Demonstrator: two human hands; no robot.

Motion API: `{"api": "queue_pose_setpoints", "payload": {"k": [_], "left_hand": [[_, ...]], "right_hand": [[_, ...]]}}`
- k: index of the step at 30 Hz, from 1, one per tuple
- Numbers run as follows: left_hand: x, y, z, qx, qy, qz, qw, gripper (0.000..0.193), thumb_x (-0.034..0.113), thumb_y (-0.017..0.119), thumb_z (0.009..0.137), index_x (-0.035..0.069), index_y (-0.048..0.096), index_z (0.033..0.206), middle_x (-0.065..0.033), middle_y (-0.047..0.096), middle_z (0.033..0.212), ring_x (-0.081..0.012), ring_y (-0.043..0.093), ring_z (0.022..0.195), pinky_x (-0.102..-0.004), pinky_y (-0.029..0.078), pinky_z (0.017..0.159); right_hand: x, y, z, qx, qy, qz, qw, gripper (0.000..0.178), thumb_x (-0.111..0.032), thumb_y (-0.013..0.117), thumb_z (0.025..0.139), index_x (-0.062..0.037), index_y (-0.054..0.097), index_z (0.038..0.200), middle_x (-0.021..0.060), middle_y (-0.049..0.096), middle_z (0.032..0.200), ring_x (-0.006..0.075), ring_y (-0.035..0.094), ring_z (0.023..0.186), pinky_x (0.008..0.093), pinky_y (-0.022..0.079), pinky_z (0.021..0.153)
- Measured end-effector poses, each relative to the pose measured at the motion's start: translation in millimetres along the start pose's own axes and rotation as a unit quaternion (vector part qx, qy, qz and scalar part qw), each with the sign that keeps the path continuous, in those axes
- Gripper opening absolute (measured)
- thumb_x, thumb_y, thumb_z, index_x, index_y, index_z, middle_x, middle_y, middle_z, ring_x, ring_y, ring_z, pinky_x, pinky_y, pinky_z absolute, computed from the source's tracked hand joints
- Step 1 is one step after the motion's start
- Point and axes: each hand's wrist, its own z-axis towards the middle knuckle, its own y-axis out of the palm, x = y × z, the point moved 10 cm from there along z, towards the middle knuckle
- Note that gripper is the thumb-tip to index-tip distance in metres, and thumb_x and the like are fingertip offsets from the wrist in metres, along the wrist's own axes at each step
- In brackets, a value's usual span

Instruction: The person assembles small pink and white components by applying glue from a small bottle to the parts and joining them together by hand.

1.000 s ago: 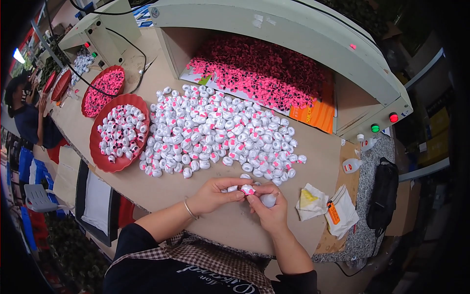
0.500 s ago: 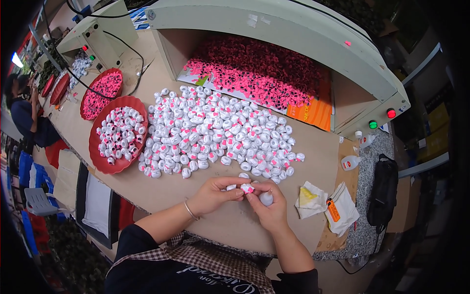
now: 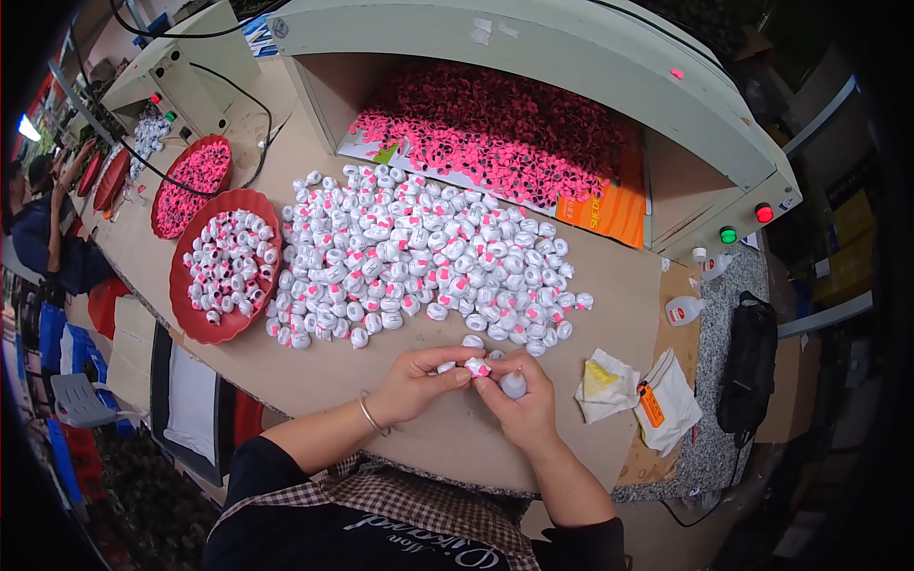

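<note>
My left hand (image 3: 419, 383) is closed, pinching a small white piece with a pink bow-shaped part (image 3: 477, 366) between thumb and fingertips. Another white piece (image 3: 446, 367) shows at the fingers of that hand. My right hand (image 3: 528, 404) meets it from the other side, its thumb and fingertips at the pink part. A small translucent squeeze bottle (image 3: 513, 384) is tucked within the right hand's curled fingers. Just beyond the fingertips lies a loose white piece (image 3: 473, 342). Farther off spreads a large heap of similar white pieces (image 3: 409, 247), many with pink parts.
Behind the heap, a pale metal housing (image 3: 533, 48) covers many pink pieces (image 3: 476, 143). Red dishes (image 3: 205, 328) stand at left. Folded cloths (image 3: 666, 409), a small bottle (image 3: 683, 310) and a black pouch (image 3: 747, 371) lie at right. A co-worker (image 3: 52, 224) is at far left.
Both hands stay together around the piece, which has turned slightly so its pink part sits differently. The whole view has shifted a little.
</note>
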Motion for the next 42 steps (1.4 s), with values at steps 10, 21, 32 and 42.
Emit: {"api": "queue_pose_setpoints", "payload": {"k": [10, 21, 32, 42], "left_hand": [[3, -9, -5, 0.024, -0.015, -0.096, 0.995, 0.036, 0.010, 0.049, 0.083, 0.006, 0.043, 0.118, -0.0057, 0.053, 0.106, -0.0134, 0.052, 0.094, -0.0265, 0.044, 0.081], [83, -146, -68, 0.249, 0.279, -0.471, 0.799, 0.034, 0.013, 0.050, 0.083, -0.002, 0.042, 0.111, -0.0099, 0.048, 0.106, -0.0136, 0.050, 0.095, -0.0251, 0.043, 0.083], [25, 7, -8, -0.031, -0.039, -0.176, 0.983, 0.034, 0.012, 0.051, 0.083, 0.010, 0.046, 0.116, -0.0013, 0.054, 0.099, -0.0051, 0.049, 0.075, -0.0183, 0.041, 0.060], [18, 10, 0, -0.019, 0.022, -0.021, 0.999, 0.035, 0.007, 0.052, 0.082, 0.006, 0.045, 0.116, -0.0014, 0.054, 0.093, -0.0079, 0.050, 0.083, -0.0218, 0.043, 0.070]], "right_hand": [[6, 15, 3, -0.018, 0.081, 0.109, 0.991, 0.026, 0.000, 0.059, 0.074, -0.0024, 0.050, 0.098, 0.0029, 0.051, 0.076, 0.0080, 0.049, 0.064, 0.0196, 0.042, 0.053], [6, 4, -1, 0.030, 0.087, 0.127, 0.988, 0.036, 0.000, 0.054, 0.076, -0.0018, 0.040, 0.109, 0.0058, 0.050, 0.081, 0.0083, 0.048, 0.060, 0.0202, 0.044, 0.050], [-15, -26, 1, 0.087, 0.013, 0.193, 0.977, 0.047, -0.009, 0.048, 0.082, 0.0010, 0.026, 0.121, 0.0138, 0.049, 0.101, 0.0191, 0.054, 0.086, 0.0302, 0.045, 0.074], [-30, -6, -6, 0.032, -0.057, 0.175, 0.982, 0.044, -0.010, 0.044, 0.085, 0.0009, 0.020, 0.120, 0.0192, 0.051, 0.099, 0.0247, 0.056, 0.088, 0.0319, 0.046, 0.076]]}}
